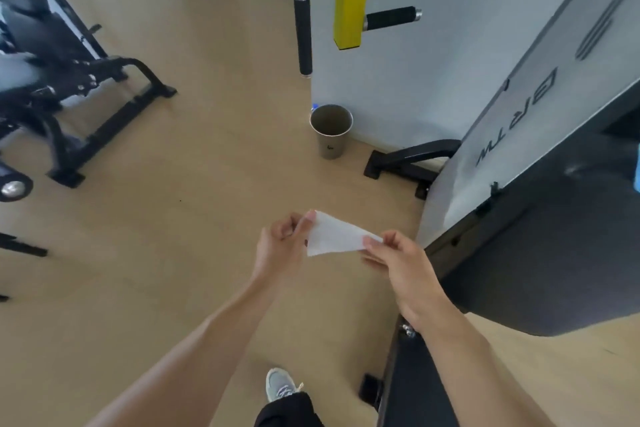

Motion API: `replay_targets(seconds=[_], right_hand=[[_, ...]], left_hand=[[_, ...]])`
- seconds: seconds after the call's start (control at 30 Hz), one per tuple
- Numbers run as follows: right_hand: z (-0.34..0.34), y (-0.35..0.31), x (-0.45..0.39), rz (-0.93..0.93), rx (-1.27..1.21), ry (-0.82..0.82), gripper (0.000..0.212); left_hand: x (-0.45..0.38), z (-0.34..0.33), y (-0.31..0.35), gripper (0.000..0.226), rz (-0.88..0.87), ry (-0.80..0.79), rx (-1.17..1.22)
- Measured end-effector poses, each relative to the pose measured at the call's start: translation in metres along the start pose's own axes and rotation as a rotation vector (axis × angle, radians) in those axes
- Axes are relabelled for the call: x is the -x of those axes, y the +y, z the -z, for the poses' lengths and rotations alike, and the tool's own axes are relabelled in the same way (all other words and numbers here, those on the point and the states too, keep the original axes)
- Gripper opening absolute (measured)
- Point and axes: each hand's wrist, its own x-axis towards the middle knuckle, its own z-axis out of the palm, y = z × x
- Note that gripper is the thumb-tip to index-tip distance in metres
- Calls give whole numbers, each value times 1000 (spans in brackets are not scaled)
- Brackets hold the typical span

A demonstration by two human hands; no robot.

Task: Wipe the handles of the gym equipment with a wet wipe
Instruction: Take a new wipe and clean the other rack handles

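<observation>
Both hands stretch a white wet wipe (337,236) flat, ahead of the first handle.

The left hand (282,241) pinches the wipe's left corner and the right hand (398,258) pinches its right end, fingers curled round the sheet at waist height above the floor. The black foam handles on the yellow steel frame, one hanging upright (303,36), one horizontal (391,17), lie well ahead and above; neither hand looks clearly nearer.
</observation>
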Motion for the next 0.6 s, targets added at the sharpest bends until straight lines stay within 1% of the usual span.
replay_targets(seconds=[0.07,0.17,0.27,0.33,0.5,0.6], right_hand=[[-18,-13,-13,51,9,33,23],[-38,-32,-31,71,-51,61,17],[-50,-44,-48,13,-206,109,9],[-59,-54,-60,14,-307,127,6],[-81,-88,-97,24,-452,80,15],[-93,-125,-140,65,-474,112,15]], left_hand=[[-11,15,-3,23,26,-35,79],[-29,32,-3,15,22,-47,105],[-48,40,7,11,9,-35,109],[-60,42,19,9,-16,-30,121],[-100,46,53,10,-68,-48,63],[-140,51,80,9,-93,-14,43]])
